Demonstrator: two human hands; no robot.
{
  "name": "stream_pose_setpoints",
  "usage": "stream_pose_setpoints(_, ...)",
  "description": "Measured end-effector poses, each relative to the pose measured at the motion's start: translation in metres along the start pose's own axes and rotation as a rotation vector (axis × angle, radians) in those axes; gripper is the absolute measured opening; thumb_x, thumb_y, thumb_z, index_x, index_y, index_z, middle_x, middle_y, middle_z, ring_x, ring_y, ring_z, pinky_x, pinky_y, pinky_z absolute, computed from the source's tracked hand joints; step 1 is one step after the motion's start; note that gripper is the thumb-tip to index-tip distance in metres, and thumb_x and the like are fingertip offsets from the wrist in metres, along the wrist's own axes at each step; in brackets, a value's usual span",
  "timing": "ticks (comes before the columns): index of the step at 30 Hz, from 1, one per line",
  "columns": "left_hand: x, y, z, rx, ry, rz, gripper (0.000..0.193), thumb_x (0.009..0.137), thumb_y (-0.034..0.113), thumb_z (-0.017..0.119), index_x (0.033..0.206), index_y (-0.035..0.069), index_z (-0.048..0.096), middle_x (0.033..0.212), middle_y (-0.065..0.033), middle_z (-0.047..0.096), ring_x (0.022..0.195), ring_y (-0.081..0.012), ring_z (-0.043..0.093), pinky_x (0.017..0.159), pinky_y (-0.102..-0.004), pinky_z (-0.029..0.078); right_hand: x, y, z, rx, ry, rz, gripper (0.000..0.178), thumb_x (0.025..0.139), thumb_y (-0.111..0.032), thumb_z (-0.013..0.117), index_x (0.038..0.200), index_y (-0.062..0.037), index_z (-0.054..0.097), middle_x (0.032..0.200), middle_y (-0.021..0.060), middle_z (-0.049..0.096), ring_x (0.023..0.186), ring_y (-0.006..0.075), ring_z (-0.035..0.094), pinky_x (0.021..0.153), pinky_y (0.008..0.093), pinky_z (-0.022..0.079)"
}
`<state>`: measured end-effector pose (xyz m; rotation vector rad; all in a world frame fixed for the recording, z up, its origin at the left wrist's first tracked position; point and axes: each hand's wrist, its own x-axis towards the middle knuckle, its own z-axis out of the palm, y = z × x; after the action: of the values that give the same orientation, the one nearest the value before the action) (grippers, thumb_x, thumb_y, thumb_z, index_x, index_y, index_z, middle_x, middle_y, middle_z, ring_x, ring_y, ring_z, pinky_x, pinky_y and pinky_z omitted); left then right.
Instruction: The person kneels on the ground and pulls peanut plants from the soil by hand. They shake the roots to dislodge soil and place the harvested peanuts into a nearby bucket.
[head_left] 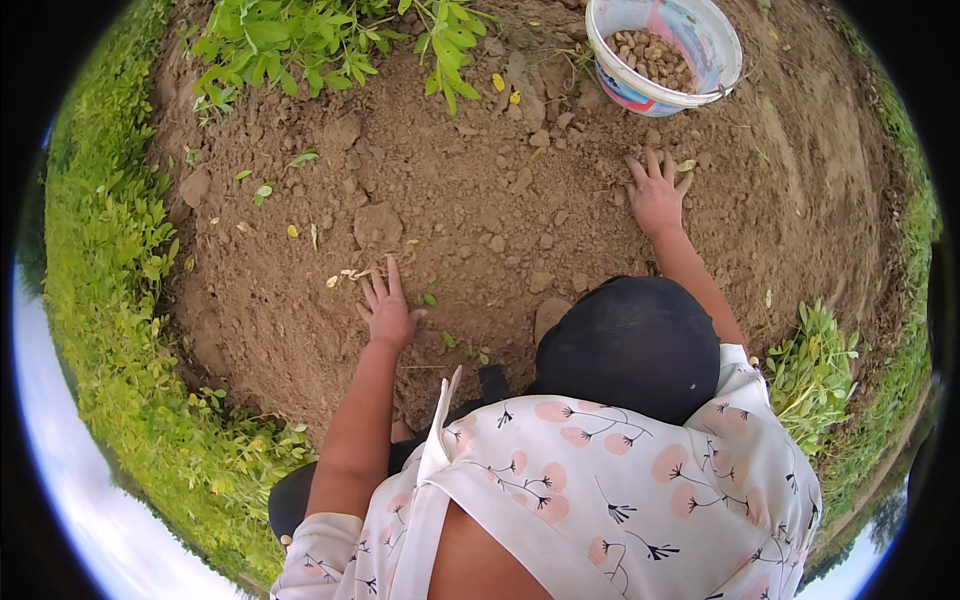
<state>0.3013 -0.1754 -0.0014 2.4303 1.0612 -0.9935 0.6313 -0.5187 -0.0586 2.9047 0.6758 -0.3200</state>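
My left hand (pixel 389 308) rests on the loose brown soil (pixel 470 200) with its fingers spread, near a few pale dry stem bits (pixel 352 273). Farther forward and to the right, my right hand (pixel 657 196) also lies on the soil, fingers fanned out and dusty. A small green leaf (pixel 685 166) is beside its fingertips. Beyond that hand stands a white bucket (pixel 601 55) with coloured markings. Unshelled peanuts (pixel 652 58) cover part of its bottom. Neither hand appears to hold anything.
Leafy green plants (pixel 300 40) lie at the far edge, and a bunch of cut greenery (pixel 815 370) is by my right side. A dense crop row (pixel 110 250) runs along the left. Clods (pixel 378 226) and scattered leaves dot the soil. My dark-clad knee (pixel 630 345) is in front.
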Motion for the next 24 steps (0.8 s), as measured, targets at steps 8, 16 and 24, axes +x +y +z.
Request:
stream_pose_setpoints(8, 0.003, 0.002, 0.002, -0.001, -0.018, -0.013, 0.129, 0.078, 0.026, 0.087, 0.163, 0.027, -0.010, 0.169, -0.0237, 0.004, 0.155, -0.0467, 0.004, 0.117, -0.0716, 0.016, -0.070, 0.020, 0.000, 0.085, -0.017, 0.197, 0.066, 0.092, -0.055, 0.065, 0.149, -0.0262, 0.049, 0.156, 0.0206, 0.037, 0.142, 0.0493, 0.033, 0.112, 0.0646, 0.031)
stream_pose_setpoints(16, 0.005, 0.003, 0.000, -0.010, -0.041, -0.006, 0.128, 0.080, 0.027, 0.086, 0.163, 0.027, -0.011, 0.169, -0.0236, 0.004, 0.155, -0.0458, 0.000, 0.118, -0.0724, 0.013, -0.112, 0.003, 0.027, 0.510, -0.219, 0.281, 0.061, 0.092, -0.026, 0.075, 0.145, -0.0123, 0.050, 0.137, 0.0241, 0.056, 0.122, 0.0423, 0.054, 0.102, 0.0484, 0.047)
stream_pose_setpoints(24, 0.003, 0.003, -0.001, 0.011, -0.023, -0.011, 0.128, 0.079, 0.027, 0.087, 0.164, 0.027, -0.008, 0.169, -0.0216, 0.004, 0.156, -0.0439, 0.002, 0.118, -0.0721, 0.014, -0.081, 0.000, 0.010, 0.754, -0.077, 0.315, 0.054, 0.098, -0.027, 0.066, 0.143, -0.0028, 0.046, 0.132, 0.0274, 0.060, 0.127, 0.0426, 0.055, 0.101, 0.0478, 0.047)
